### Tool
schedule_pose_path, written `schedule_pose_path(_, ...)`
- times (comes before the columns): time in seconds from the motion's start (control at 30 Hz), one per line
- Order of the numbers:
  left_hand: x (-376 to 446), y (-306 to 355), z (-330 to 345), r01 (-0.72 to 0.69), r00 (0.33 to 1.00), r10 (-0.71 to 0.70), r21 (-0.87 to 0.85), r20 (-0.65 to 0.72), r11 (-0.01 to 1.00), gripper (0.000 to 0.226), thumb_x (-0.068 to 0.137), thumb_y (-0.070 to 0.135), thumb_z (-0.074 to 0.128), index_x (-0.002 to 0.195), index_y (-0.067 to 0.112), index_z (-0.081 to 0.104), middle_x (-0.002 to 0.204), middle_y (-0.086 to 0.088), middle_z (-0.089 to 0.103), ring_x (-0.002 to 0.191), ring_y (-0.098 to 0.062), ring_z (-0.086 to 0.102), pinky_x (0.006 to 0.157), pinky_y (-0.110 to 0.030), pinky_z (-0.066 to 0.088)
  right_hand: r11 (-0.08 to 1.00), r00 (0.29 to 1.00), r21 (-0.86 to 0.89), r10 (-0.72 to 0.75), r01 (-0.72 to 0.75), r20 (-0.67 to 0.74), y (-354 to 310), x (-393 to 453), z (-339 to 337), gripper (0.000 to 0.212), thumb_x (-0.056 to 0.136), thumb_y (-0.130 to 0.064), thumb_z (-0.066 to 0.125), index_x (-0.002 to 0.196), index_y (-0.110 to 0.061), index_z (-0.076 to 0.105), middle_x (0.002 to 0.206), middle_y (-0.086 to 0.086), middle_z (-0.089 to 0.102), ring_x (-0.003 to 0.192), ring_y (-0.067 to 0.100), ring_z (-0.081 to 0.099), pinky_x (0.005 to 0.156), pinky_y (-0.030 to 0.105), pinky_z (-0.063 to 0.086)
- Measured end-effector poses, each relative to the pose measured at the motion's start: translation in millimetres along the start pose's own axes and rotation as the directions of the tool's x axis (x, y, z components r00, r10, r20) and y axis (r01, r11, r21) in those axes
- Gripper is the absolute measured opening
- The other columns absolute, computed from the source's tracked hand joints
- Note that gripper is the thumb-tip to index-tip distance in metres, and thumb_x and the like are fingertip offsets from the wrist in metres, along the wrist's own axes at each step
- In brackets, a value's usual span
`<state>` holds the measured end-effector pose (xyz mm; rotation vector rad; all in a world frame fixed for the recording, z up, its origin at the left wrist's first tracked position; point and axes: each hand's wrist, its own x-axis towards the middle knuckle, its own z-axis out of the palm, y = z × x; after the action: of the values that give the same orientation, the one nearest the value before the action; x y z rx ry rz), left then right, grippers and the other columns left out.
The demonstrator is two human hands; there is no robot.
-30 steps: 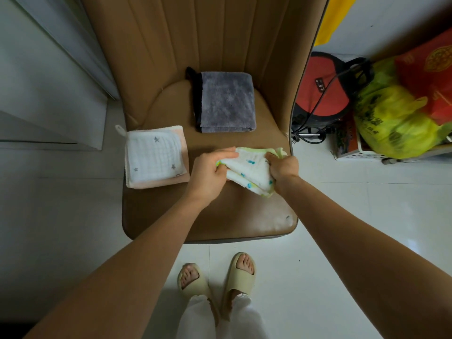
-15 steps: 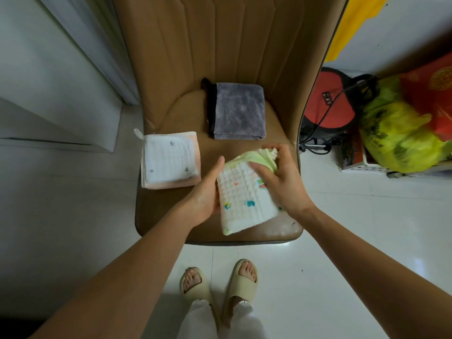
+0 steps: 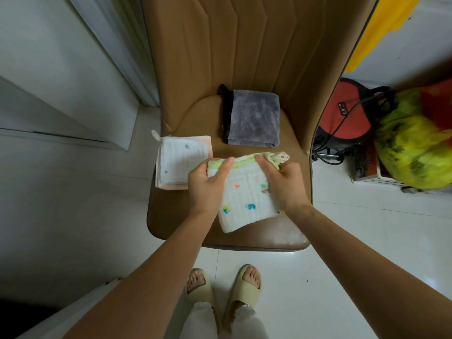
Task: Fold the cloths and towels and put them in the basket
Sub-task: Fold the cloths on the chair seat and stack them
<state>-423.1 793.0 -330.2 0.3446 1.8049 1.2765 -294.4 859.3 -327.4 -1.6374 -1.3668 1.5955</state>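
A white cloth with a green edge and small coloured prints [image 3: 247,199] lies folded on the front of the brown chair seat [image 3: 281,233]. My left hand [image 3: 208,187] grips its left side, thumb on the top edge. My right hand [image 3: 283,184] grips its right side, thumb near the green edge and a small tag. A folded white cloth with grey stars [image 3: 178,162] lies on the seat's left edge, partly under my left hand. A folded grey towel [image 3: 254,118] rests at the back of the seat.
The chair's tall brown backrest [image 3: 244,50] rises behind the cloths. A red and black bag [image 3: 342,118], a yellow-green plastic bag [image 3: 415,148] and a white perforated basket [image 3: 376,179] stand on the floor at right. My feet in slippers [image 3: 222,287] are below the seat.
The printed cloth was bunched between my hands, then turned and laid flat on the seat. Both hands now hold its sides at the top edge, and the view has come closer.
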Motion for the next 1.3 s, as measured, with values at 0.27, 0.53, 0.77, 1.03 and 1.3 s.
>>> schedule_pose_path(0.27, 17, -8, -22, 0.093, 0.988, -0.092, -0.002, -0.128, 0.996, 0.032, 0.092, 0.042, 0.056, 0.105, 0.013, 0.062, 0.095, -0.002, 0.069, 0.084, -0.012, 0.067, 0.061, -0.018, 0.050, 0.987, 0.985, -0.018, 0.161, -0.160, 0.064, 4, 1, 33, 0.037, 0.093, -0.048, 0.050, 0.081, -0.014, 0.060, 0.078, 0.003, 0.068, 0.066, 0.012, 0.065, 0.053, 0.019, 0.049)
schedule_pose_path(0.53, 40, -23, -87, 0.229, 0.972, -0.232, 0.071, 0.039, 0.971, 0.031, 0.099, 0.041, 0.043, 0.099, 0.017, 0.062, 0.090, 0.006, 0.068, 0.076, -0.006, 0.066, 0.054, -0.014, 0.050, 0.986, 0.999, -0.165, 0.026, -0.021, 0.030, 17, -17, 96, 0.025, 0.100, -0.034, 0.040, 0.113, -0.015, 0.051, 0.097, -0.005, 0.064, 0.089, 0.014, 0.063, 0.076, 0.027, 0.050)
schedule_pose_path(0.77, 101, -2, -112, -0.139, 0.980, 0.197, 0.626, -0.024, 0.767, 0.029, 0.102, 0.040, 0.028, 0.113, 0.017, 0.042, 0.091, 0.003, 0.055, 0.069, -0.004, 0.055, 0.047, -0.009, 0.037, 0.853, 0.991, -0.505, -0.121, 0.132, 0.056, -8, 29, 152, 0.028, 0.101, -0.042, 0.026, 0.113, -0.018, 0.036, 0.096, 0.010, 0.064, 0.087, 0.032, 0.062, 0.074, 0.043, 0.050)
schedule_pose_path(1.03, 141, -26, -106, -0.082, 0.983, 0.177, 0.746, -0.048, 0.661, 0.048, 0.100, 0.048, 0.021, 0.126, 0.013, 0.040, 0.100, -0.009, 0.064, 0.087, -0.027, 0.066, 0.074, -0.043, 0.057, 0.861, 0.998, -0.508, -0.043, 0.016, -0.043, 9, 61, 170, 0.032, 0.101, -0.039, 0.029, 0.114, -0.012, 0.038, 0.111, 0.017, 0.060, 0.103, 0.038, 0.056, 0.083, 0.041, 0.042)
schedule_pose_path(1.3, 141, -31, -110, -0.105, 0.991, 0.128, 0.770, 0.031, 0.629, 0.042, 0.100, 0.048, 0.024, 0.114, 0.013, 0.043, 0.098, -0.005, 0.063, 0.082, -0.020, 0.067, 0.067, -0.033, 0.058, 0.894, 0.992, -0.447, -0.022, -0.036, -0.124, 20, 63, 171, 0.029, 0.098, -0.039, 0.039, 0.111, -0.013, 0.036, 0.108, 0.014, 0.062, 0.099, 0.035, 0.060, 0.085, 0.050, 0.049)
